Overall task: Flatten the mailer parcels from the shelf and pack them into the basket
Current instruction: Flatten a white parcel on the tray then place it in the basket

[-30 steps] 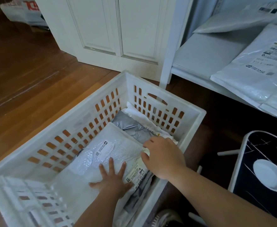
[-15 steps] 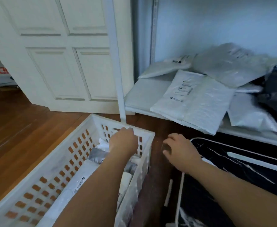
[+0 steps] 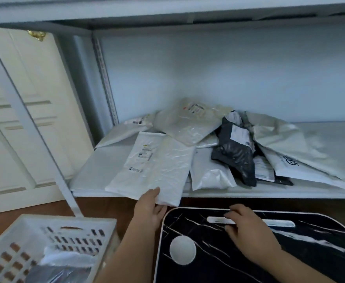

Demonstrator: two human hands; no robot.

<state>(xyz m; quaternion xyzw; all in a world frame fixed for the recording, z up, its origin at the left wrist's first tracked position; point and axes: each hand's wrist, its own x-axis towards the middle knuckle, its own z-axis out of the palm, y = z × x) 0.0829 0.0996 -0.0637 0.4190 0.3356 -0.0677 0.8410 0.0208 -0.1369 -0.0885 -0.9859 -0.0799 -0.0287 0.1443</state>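
White plastic, crinkled and labelled, is what the left hand grips: the near corner of a flat white mailer that overhangs the front edge of the shelf, thumb on top and fingers underneath. Just beyond that hand and to its right, the other parcels lie heaped on the shelf, among them a clear bubble mailer, a crumpled black mailer and a small white one. Below and to the left of the left hand stands the white slotted basket, with packed mailers showing inside. The right hand rests with loosely bent fingers on the black marbled board, fingertips at a white slot, holding nothing.
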